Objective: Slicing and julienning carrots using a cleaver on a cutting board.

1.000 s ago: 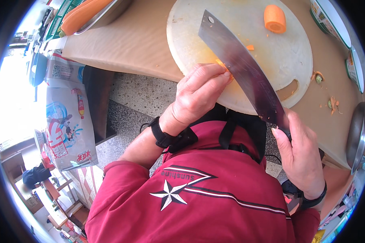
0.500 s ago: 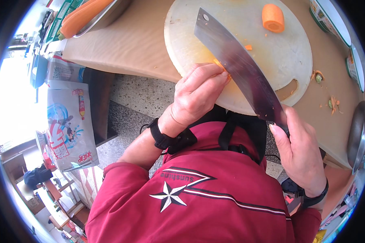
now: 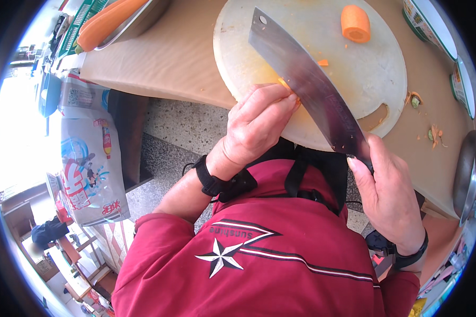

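Note:
My right hand (image 3: 388, 193) is closed round the handle of a broad cleaver (image 3: 309, 79), whose blade slants up to the left over a round white cutting board (image 3: 238, 31). Against the blade's left side, my left hand (image 3: 262, 116) is closed with bent fingertips on a carrot piece (image 3: 283, 83). Only a thin orange edge of that piece shows; fingers and blade cover the rest. A thick carrot chunk (image 3: 355, 24) rests at the board's far right. Beyond the blade lies a small carrot scrap (image 3: 322, 63).
At the far left, whole carrots (image 3: 108, 24) lie in a metal bowl (image 3: 143, 24) beside a green basket (image 3: 82, 26). Peelings (image 3: 435, 136) and a carrot top (image 3: 415, 100) lie right of the board. Bowls (image 3: 433, 26) stand along the right edge. A printed bag (image 3: 92, 158) hangs at left.
The cleaver and my right hand have shifted slightly to the left. My left hand stays nearly in place on the carrot piece.

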`<control>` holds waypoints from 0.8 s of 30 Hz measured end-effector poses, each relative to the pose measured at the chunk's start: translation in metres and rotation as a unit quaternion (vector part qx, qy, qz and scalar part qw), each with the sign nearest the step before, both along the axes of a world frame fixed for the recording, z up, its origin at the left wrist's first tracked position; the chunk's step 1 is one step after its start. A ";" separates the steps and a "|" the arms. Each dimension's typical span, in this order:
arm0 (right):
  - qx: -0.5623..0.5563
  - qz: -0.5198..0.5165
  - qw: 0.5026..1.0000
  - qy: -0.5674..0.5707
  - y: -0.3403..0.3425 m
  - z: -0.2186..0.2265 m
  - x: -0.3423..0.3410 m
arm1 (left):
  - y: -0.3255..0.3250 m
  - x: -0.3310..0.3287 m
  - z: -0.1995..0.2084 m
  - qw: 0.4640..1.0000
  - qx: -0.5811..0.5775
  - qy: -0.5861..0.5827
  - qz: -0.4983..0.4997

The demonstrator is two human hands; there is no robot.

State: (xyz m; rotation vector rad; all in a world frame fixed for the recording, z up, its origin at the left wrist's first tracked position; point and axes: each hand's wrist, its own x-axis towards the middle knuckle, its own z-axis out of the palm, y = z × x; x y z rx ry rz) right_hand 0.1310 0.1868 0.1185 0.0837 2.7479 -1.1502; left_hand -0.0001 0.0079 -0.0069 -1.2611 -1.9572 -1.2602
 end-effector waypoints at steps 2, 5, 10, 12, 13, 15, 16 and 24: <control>0.001 -0.002 1.000 0.005 -0.001 -0.002 0.001 | -0.001 -0.001 0.000 1.000 -0.001 0.002 0.001; 0.000 -0.002 1.000 0.021 -0.002 -0.005 0.003 | -0.001 0.000 -0.001 1.000 -0.002 0.005 0.002; 0.008 0.002 0.999 0.048 -0.002 -0.007 0.005 | -0.001 -0.001 -0.001 1.000 -0.006 0.011 0.003; 0.006 0.000 0.999 0.039 -0.002 -0.007 0.004 | 0.000 -0.002 -0.002 1.000 -0.005 0.012 0.004; 0.004 -0.001 1.000 0.031 -0.002 -0.007 0.003 | 0.000 -0.002 -0.002 1.000 -0.004 0.014 0.006; 0.011 0.001 1.000 0.028 -0.003 -0.005 0.002 | -0.001 -0.002 -0.003 1.000 -0.003 0.012 0.005; 0.019 0.003 0.999 0.026 -0.003 -0.005 0.001 | -0.001 -0.002 -0.003 1.000 -0.001 0.011 0.005; 0.012 0.000 1.000 0.021 -0.003 -0.005 0.000 | 0.000 -0.002 -0.001 1.000 -0.004 0.008 0.000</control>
